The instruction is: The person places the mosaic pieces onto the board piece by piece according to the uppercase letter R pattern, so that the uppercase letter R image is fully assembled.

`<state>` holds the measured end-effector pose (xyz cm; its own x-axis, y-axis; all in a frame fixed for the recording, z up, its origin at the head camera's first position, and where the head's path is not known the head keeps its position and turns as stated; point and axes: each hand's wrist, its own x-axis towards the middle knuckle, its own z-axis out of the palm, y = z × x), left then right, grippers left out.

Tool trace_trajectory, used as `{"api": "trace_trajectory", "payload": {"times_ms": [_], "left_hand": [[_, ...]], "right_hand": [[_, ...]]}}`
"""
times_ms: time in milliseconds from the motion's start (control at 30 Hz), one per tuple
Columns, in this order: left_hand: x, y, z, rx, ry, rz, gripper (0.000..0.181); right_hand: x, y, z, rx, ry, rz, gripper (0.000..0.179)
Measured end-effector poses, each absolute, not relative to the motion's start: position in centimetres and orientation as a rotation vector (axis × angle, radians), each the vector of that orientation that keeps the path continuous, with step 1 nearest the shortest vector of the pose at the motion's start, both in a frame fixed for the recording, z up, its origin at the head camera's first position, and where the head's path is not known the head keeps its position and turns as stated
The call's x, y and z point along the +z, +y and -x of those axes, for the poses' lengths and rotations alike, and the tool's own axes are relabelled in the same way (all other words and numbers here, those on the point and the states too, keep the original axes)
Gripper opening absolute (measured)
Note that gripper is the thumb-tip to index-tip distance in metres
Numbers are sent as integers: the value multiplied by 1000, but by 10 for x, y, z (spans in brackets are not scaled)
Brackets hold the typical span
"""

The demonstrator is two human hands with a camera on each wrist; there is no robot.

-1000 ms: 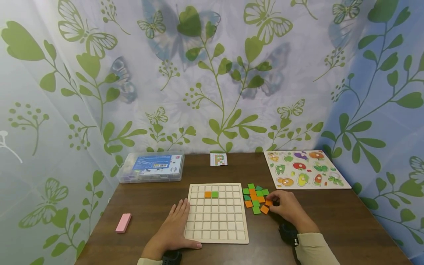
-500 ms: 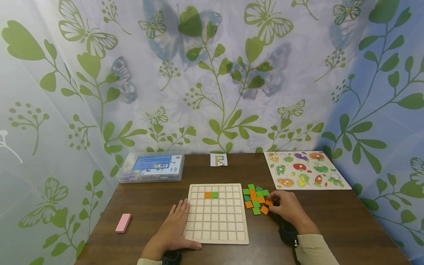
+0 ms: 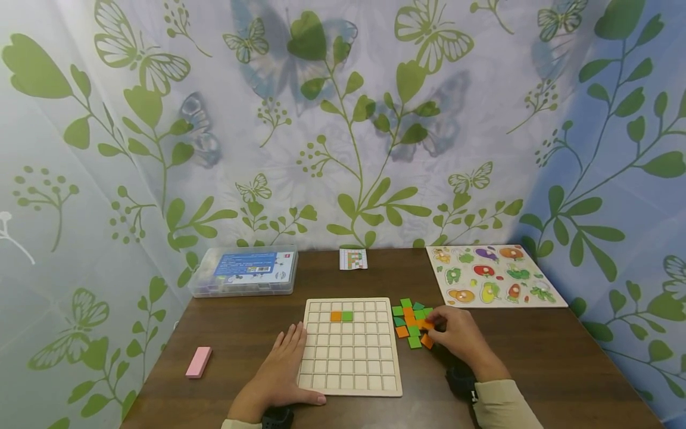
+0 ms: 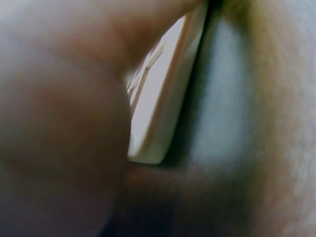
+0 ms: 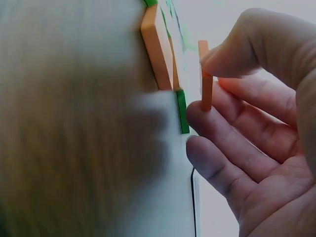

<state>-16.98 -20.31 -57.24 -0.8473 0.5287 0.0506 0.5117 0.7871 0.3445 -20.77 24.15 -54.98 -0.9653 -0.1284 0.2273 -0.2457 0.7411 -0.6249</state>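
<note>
My left hand (image 3: pixel 283 370) lies flat at the left edge of a wooden grid board (image 3: pixel 354 395), fingers straight and thumb along its near corner. An orange tile (image 3: pixel 336 316) and a green tile (image 3: pixel 347 316) sit side by side in the board's second row. To the right of the board my right hand (image 3: pixel 462 336) pinches an orange square tile (image 5: pixel 206 79) between thumb and fingers. Beneath and beside that hand is a pile of loose green and orange tiles (image 3: pixel 411 320), partly covered by the fingers. The left wrist view shows the board's corner (image 4: pixel 158 123) close up.
A clear plastic case (image 3: pixel 243 271) with a blue label stands at the back left. A small printed pattern card (image 3: pixel 353 259) lies behind the board. At the back right is a vegetable peg puzzle (image 3: pixel 498 275). A pink block (image 3: pixel 199 362) lies on the left.
My right hand has lifted the orange tile and shifted slightly left, over the pile. The left hand stays put on the board.
</note>
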Motion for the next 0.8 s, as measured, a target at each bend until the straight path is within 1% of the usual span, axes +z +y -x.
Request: {"api": "trace_trajectory", "payload": {"times_ms": [267, 633, 800], "left_hand": [[-571, -203, 169, 555, 2928, -852, 146], [-571, -202, 168, 540, 2938, -859, 146], [-569, -201, 167, 572, 2942, -877, 145]], "right_hand": [[-549, 227, 212, 999, -2723, -383, 22], [-548, 199, 218, 1117, -2650, -473, 21], [-549, 185, 223, 1182, -2658, -474, 21]]}}
